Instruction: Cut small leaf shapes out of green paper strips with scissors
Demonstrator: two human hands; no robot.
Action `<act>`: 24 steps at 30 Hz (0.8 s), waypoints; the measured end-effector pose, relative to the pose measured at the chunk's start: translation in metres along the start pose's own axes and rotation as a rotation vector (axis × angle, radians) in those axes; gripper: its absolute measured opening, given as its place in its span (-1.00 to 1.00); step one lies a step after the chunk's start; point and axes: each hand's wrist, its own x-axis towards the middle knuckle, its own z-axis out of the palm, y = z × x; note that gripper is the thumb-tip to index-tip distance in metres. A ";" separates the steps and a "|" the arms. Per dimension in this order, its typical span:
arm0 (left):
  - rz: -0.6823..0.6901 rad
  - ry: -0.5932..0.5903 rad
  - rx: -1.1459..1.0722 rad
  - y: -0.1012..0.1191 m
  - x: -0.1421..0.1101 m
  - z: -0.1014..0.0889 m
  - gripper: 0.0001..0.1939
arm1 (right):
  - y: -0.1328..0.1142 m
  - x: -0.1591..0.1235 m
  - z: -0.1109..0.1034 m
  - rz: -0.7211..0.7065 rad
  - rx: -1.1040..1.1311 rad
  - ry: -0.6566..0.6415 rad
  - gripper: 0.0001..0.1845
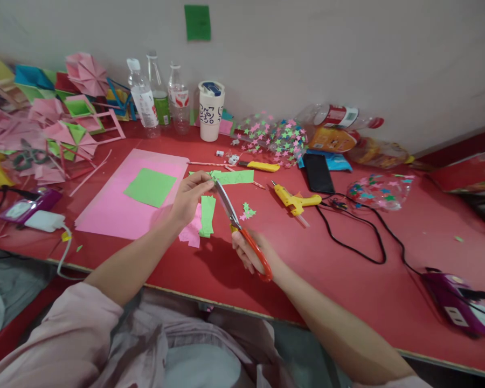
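My right hand [250,250] grips a pair of scissors [251,242] with orange handles, its blades pointing up and left. The blade tips reach the fingertips of my left hand [194,194], which are pinched on a small piece of green paper [214,175]. Its exact shape is too small to make out. Just behind lies a green paper strip [238,177] with faint marks. Below my left hand are green paper pieces [207,215] and pink paper scraps [191,230]. Several small cut paper stars [247,211] lie right of the blades.
Pink sheets [105,207] with a green square [150,187] lie left. Rightward are a yellow glue gun [295,200], a utility knife [262,166], a phone [319,173] and cables. Bottles, a cup [211,110] and bags of stars [288,141] line the wall. Folded paper crafts [73,140] crowd the left.
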 end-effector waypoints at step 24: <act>-0.099 0.084 -0.084 0.000 0.000 0.002 -0.93 | 0.002 0.009 -0.010 -0.127 0.111 0.165 -0.55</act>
